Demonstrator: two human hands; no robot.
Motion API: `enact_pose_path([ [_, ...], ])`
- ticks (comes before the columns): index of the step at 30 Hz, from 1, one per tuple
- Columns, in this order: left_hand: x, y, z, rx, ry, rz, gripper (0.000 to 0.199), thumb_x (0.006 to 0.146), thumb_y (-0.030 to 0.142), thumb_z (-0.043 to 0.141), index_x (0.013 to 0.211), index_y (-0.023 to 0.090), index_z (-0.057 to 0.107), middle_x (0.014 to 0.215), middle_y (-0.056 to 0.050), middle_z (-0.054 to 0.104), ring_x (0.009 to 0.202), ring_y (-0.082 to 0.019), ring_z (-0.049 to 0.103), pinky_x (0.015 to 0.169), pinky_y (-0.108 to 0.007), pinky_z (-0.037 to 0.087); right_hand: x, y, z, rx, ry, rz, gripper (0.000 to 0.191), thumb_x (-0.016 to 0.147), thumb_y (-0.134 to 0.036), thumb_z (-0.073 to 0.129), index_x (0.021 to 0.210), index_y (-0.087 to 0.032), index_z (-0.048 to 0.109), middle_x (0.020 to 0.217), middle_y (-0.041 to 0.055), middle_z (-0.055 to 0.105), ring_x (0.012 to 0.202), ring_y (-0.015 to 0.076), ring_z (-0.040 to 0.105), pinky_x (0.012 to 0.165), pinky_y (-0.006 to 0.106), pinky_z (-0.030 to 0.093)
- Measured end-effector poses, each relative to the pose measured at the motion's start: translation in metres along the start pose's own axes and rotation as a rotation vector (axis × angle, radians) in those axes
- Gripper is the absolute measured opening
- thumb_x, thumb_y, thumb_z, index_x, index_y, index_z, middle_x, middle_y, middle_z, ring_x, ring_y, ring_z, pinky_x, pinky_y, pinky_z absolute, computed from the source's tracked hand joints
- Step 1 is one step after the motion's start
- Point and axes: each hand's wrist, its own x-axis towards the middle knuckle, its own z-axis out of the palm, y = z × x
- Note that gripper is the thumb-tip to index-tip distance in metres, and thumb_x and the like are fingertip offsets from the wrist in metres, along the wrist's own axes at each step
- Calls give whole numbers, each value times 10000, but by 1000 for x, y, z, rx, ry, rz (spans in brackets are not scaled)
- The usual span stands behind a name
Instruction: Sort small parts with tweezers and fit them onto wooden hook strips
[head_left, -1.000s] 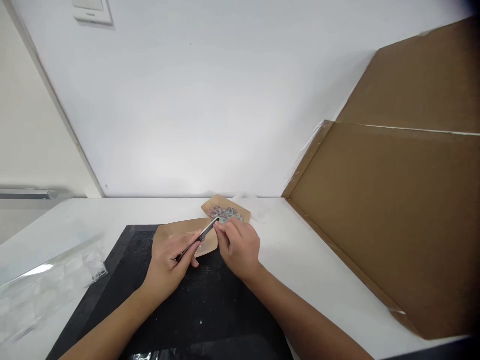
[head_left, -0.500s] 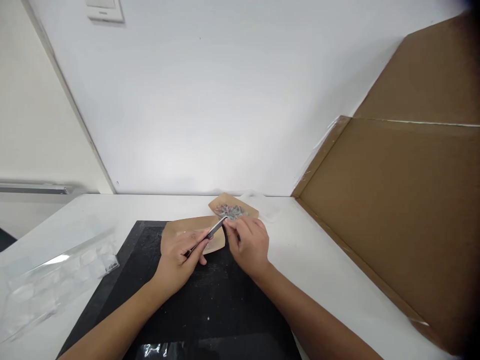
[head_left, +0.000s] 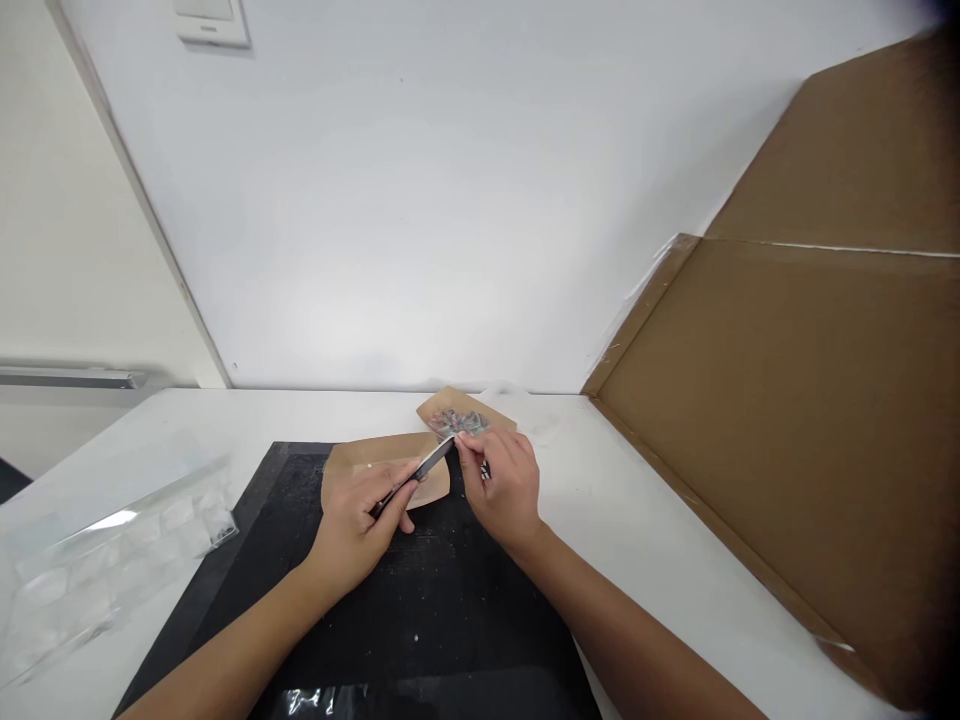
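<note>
My left hand [head_left: 356, 515] is closed on a thin dark bar with a pale upper edge [head_left: 433, 459], held slantwise with its far end up and to the right. My right hand [head_left: 501, 488] pinches with thumb and forefinger at that far end; what sits between the fingertips is too small to make out. A bit of something black and white [head_left: 486, 469] shows under its curled fingers. Beneath the left hand lies a brown paper tray [head_left: 341, 458], partly covered by it. Behind the right hand, a second brown tray [head_left: 435, 402] holds small grey and reddish pieces [head_left: 459, 422].
A black mat [head_left: 420, 600] covers the front of the white table [head_left: 600, 520]. On the left lies a clear plastic compartment box [head_left: 120, 560]. Large cardboard panels [head_left: 795, 400] stand at the right, and a white wall [head_left: 420, 220] rises behind.
My right fingertips have shifted very slightly right along the bar's end. The black and white bit under the right fingers shows more clearly. My left hand has hardly moved.
</note>
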Motion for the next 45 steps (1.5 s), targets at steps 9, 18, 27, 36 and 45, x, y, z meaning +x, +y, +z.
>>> enact_pose_path([
  [9,1,3,-2,38,11,-40,346,1009,273,581,1341,232,666,661,33,718,648,-143,697,781,-277,533,-4,-5,2,68,-6,67,90,985,-195,609,897,-208,624,675,-29,593,650,139,570,751,326,414],
  [18,0,0,1,0,-26,-32,351,1029,279,543,1361,241,648,734,20,737,644,-130,692,824,-292,528,-6,-11,2,66,-127,-65,124,994,-208,590,875,-208,626,667,-22,604,637,138,562,786,322,404],
  [27,-1,-3,2,28,-43,-20,369,1027,269,542,1384,236,626,718,19,729,707,-151,713,811,-285,537,-5,-13,0,96,-148,-78,123,993,-192,588,873,-200,617,687,-23,605,655,133,555,779,313,396],
  [36,0,-4,2,57,-41,16,372,1022,256,543,1384,239,627,660,21,703,733,-172,706,834,-312,537,-3,-3,2,48,-95,-20,153,1002,-219,583,854,-203,619,684,-23,606,642,133,564,771,313,402],
  [45,-2,-7,3,97,-19,78,376,1020,233,542,1388,244,619,750,5,713,725,-158,702,873,-322,543,-1,-10,-2,-6,-157,-98,158,1002,-209,574,848,-207,611,691,-16,607,653,137,557,737,312,390],
])
